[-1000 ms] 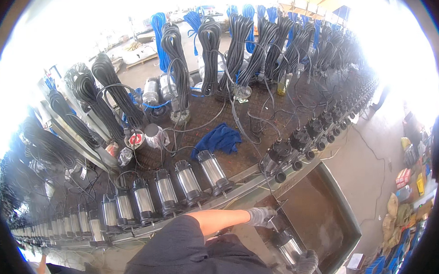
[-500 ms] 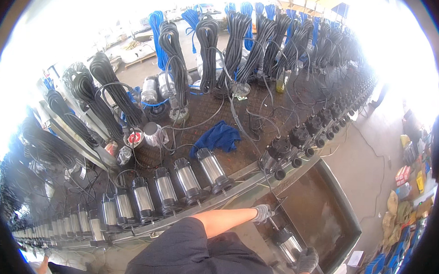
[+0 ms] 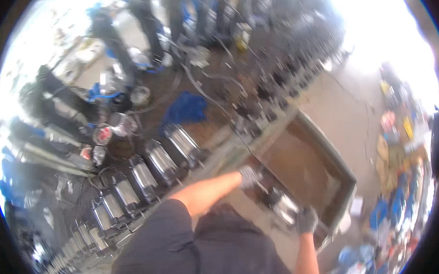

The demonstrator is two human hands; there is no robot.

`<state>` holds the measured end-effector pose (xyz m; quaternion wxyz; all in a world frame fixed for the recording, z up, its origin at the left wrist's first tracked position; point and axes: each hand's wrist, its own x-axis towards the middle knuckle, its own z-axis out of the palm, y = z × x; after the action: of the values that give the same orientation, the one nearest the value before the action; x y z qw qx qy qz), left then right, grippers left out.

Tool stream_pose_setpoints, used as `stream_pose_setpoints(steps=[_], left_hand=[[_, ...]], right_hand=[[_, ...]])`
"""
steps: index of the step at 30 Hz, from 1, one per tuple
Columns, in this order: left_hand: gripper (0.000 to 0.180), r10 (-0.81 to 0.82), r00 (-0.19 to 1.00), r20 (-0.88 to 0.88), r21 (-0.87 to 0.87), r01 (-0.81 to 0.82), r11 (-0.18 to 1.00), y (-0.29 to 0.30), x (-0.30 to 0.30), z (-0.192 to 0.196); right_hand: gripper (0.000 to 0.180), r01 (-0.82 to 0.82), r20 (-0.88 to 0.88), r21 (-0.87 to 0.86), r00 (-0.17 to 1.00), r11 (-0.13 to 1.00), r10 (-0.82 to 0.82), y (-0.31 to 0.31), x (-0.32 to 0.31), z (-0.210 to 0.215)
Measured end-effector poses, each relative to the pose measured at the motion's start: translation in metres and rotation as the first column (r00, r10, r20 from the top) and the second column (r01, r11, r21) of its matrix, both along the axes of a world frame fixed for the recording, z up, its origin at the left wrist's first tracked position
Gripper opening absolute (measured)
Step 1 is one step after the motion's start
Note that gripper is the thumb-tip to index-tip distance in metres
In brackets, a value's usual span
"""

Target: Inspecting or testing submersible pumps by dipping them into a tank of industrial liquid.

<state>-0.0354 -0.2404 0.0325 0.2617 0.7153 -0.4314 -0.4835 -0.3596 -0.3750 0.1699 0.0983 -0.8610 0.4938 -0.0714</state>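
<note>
Two gloved hands work at a pump (image 3: 285, 207) lying in the near end of a metal trough (image 3: 346, 177) filled with brown water. Left hand (image 3: 250, 175) is closed around the pump's dark upper end, just at the trough's near-left rim; right hand (image 3: 306, 220) is wrapped on the shiny lower end, close to the near-right rim. Motion blur hides the fingers, so how tight either grip is I cannot tell for sure.

By its look the pump is a steel cylinder with a cast head, likely heavy and rigid, and wet, so probably slippery on the polished shell. Taking it at both ends, as now, seems the sound way; the rougher dark head should give a better hold than the smooth body.

Beyond the hands, along the trough's left side, a row of pumps (image 3: 161, 160) lies side by side on the floor, running toward the lower left corner of the view. A blue rag (image 3: 185, 108) lies on the floor past them. Farther off stand more pumps with coiled black cables (image 3: 146, 18).

Compared with half a second ago, the view has swung and blurred: the trough and hands sit larger and more central, the coils have slid toward the top edge, and both hands remain on the same ends of the pump.
</note>
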Motion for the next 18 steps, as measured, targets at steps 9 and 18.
stream_pose_setpoints(steps=[9, 18], left_hand=[[0.026, 0.047, 0.997, -0.054, -0.632, -0.071, 0.772, 0.044, 0.0, 0.034], [0.019, 0.325, 0.789, -0.522, -0.005, -0.383, 0.924, 0.042, -0.008, 0.059]], right_hand=[[0.022, -0.048, 0.018, 0.127, 0.999, 0.991, 0.046, -0.002, 0.0, 0.015], [0.022, -0.06, 0.016, 0.149, 0.998, 0.987, 0.058, -0.006, 0.0, 0.014]])
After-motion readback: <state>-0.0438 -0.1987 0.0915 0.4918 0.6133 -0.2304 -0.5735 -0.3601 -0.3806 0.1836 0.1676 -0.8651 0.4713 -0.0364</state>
